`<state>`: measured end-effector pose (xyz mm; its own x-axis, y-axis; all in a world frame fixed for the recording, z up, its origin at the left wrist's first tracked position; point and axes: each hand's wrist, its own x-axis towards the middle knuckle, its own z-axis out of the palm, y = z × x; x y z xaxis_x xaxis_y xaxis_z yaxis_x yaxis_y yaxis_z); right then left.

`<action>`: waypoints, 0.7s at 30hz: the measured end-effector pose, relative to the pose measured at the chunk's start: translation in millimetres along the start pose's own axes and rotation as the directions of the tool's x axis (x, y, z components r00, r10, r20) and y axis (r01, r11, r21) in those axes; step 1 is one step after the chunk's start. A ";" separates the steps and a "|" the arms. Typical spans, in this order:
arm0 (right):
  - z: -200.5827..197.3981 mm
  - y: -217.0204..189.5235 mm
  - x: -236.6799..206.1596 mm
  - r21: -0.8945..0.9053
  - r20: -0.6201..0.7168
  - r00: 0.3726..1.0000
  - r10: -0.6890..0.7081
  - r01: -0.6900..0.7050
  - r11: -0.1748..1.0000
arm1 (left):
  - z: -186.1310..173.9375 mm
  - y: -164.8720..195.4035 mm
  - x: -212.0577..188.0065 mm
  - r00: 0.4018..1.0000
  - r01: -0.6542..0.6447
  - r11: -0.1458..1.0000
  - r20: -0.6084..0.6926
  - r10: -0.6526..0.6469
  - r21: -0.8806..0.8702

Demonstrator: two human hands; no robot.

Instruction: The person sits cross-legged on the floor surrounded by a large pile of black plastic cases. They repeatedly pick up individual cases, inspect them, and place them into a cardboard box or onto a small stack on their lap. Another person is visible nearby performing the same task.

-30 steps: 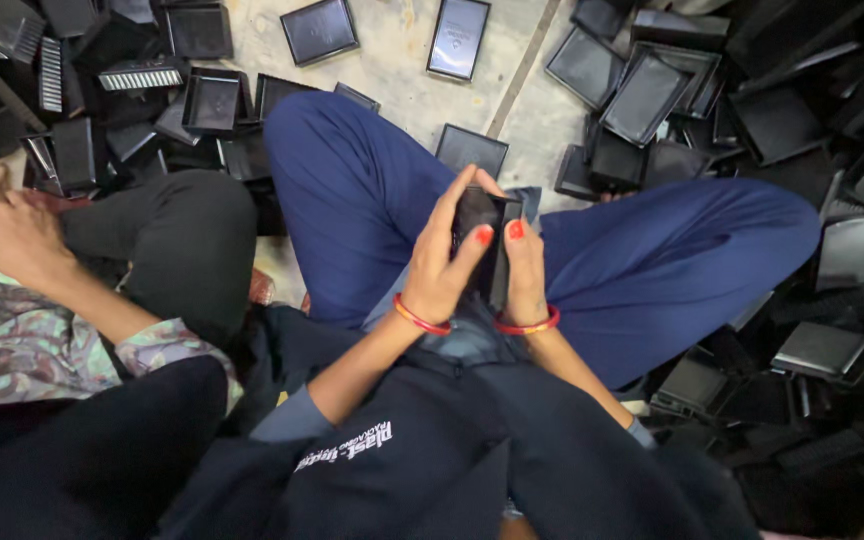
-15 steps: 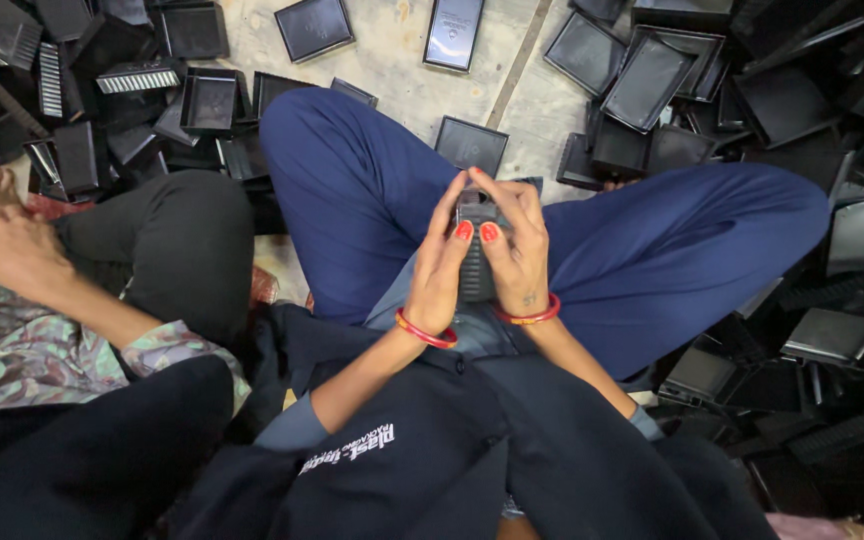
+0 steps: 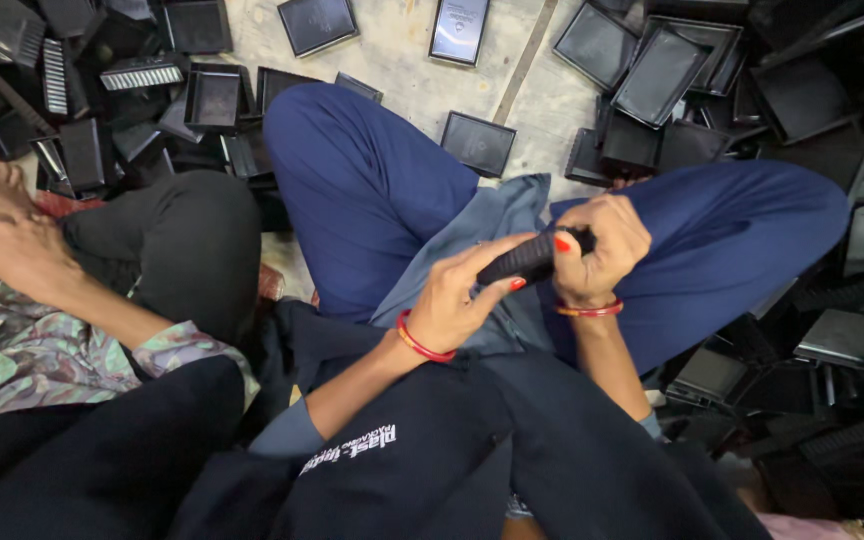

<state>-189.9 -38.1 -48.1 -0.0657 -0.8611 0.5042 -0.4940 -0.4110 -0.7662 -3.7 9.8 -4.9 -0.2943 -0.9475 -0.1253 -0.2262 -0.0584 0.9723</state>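
Right hand (image 3: 600, 250) fisted around one end of small black ribbed part (image 3: 522, 262), above lap. Left hand (image 3: 462, 300) pinching other end, thumb underneath. Black trays (image 3: 667, 65) heaped on floor (image 3: 402, 50) around crossed legs; another person's hand (image 3: 22, 255) at left.

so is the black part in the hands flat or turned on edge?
On edge: the black part shows its ribbed side, pinched between left hand and right hand.

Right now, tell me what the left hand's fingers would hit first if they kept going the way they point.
The left hand points its fingers right, along the small black part. They would probably meet the right hand first; depth is unclear.
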 end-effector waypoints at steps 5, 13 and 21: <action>12.4 4.2 0.1 0.020 0.142 0.965 0.220 -0.225 0.974 | -12.1 -16.5 22.5 0.985 -0.164 0.983 -0.032 0.167 0.085; 88.5 68.2 17.5 -0.087 0.370 0.785 0.497 -0.503 0.860 | -81.9 -122.8 140.8 0.991 -0.044 0.899 -0.094 0.094 0.436; 113.3 79.6 8.1 -0.503 0.319 0.854 0.412 -0.216 0.837 | -76.5 -178.6 262.8 0.922 0.156 0.683 -0.353 0.158 0.713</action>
<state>-131.5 -111.7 -150.2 0.0172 -0.9998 -0.0124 -0.8350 -0.0075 -0.5502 30.4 -252.8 -196.5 0.0209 -0.9940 0.1076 -0.8628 0.0364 0.5043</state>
